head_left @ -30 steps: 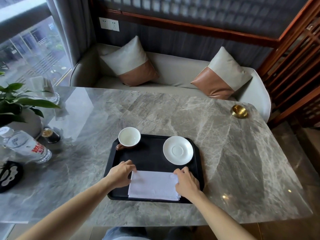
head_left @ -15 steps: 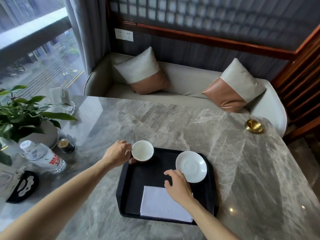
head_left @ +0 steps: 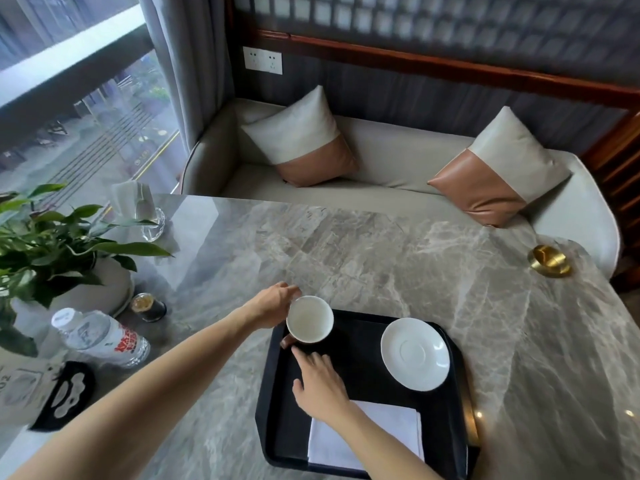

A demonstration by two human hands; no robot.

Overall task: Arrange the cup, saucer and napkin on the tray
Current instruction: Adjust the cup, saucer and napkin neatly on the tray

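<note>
The cup (head_left: 309,323) stands at the far left corner of the black tray (head_left: 458,382), its brown handle (head_left: 287,341) sticking out toward the tray's left rim, and the step in hand looks to be moving it onto the saucer (head_left: 415,353), which lies empty at the far right of the tray, well apart from the cup. To do it well, the cup should probably be taken securely by the handle or body, lifted straight up clear of the tray floor, carried level across to the right and set down gently in the saucer's centre ring, so porcelain does not knock on porcelain and the saucer does not skid. The folded white napkin (head_left: 381,434) lies flat along the near edge of the tray and is best left undisturbed. The left hand (head_left: 273,305) reaches in from the left, forearm stretched over the tabletop (head_left: 381,258), with its fingers curved against the far left side of the cup; it touches the rim, though whether it grips firmly cannot be told. The right hand (head_left: 320,382) comes in over the napkin, palm down, holding nothing, its fingers loosely spread and pointing at the handle, just short of it.
</note>
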